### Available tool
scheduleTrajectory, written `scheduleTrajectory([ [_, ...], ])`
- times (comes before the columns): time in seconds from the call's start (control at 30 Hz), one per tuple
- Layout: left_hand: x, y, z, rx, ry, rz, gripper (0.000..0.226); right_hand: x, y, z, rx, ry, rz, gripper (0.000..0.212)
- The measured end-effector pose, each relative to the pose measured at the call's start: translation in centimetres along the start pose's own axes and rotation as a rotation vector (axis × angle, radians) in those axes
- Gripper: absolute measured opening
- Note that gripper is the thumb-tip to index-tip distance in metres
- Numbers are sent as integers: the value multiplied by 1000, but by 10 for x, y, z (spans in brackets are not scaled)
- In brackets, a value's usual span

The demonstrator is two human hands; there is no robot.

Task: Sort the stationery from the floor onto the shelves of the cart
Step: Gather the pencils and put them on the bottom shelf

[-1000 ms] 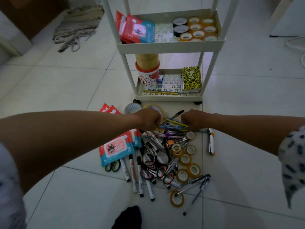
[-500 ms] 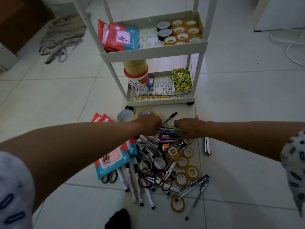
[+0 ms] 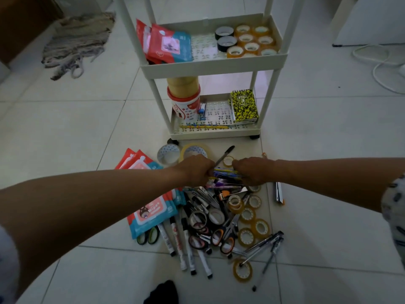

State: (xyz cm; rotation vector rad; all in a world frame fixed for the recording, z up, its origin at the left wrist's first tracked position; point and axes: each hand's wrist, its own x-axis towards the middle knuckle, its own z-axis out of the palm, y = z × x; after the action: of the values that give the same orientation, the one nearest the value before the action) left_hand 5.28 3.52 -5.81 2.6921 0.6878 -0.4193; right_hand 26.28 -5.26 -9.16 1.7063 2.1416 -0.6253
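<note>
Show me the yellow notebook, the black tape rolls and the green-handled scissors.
yellow notebook (image 3: 244,105): head view, middle of its cover.
black tape rolls (image 3: 226,42): head view, nearer roll's top face.
green-handled scissors (image 3: 151,235): head view, on the handle loops.

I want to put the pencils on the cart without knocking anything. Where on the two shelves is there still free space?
On the upper shelf, a bare strip lies between the wipe packs and the tape rolls. On the lower shelf, the middle is free, between the stapler and the notebook, behind the pencils at the front. Both shelves are crowded at their left and right ends.
</note>
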Motion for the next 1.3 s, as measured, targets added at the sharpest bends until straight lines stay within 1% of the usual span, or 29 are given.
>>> scheduleTrajectory([
  [0.03,1,-2,0,-33,-1,4,16,0,1,0,12,-10,5,56],
  [0.13,6,-6,-1,-113,1,-5,16,0,7,-2,49,-69,50,41],
  [0.3,15,-6,1,-152,57,-24,15,1,19,-10,196,-121,166,32],
  [0.43,20,-4,1,-143,70,-8,18,-7,27,-10,411,-200,270,12],
  [0.5,22,-1,1,-130,47,17,19,-14,30,-10,574,-221,322,6],
  [0.57,25,2,1,-97,31,45,18,-22,33,-11,745,-223,371,13],
  [0.63,29,6,0,-41,36,81,18,-28,36,-13,802,-223,405,19],
  [0.7,35,11,-1,9,36,112,20,-31,40,-14,781,-220,437,22],
  [0.8,46,18,-3,47,26,140,31,-33,46,-11,723,-167,475,36],
  [0.87,54,24,-4,56,40,161,32,-33,50,-9,700,-157,471,42],
  [0.93,62,31,-4,52,47,166,30,-32,52,-7,697,-134,451,43],
  [1.07,75,40,1,73,-17,136,25,-28,54,-3,603,-46,451,47],
  [1.17,81,42,5,93,-34,137,31,-26,55,4,514,20,466,49],
  [1.23,83,41,8,116,-23,148,36,-25,59,11,448,93,424,50],
  [1.3,85,38,10,121,-10,161,29,-23,63,16,395,143,364,52],
])
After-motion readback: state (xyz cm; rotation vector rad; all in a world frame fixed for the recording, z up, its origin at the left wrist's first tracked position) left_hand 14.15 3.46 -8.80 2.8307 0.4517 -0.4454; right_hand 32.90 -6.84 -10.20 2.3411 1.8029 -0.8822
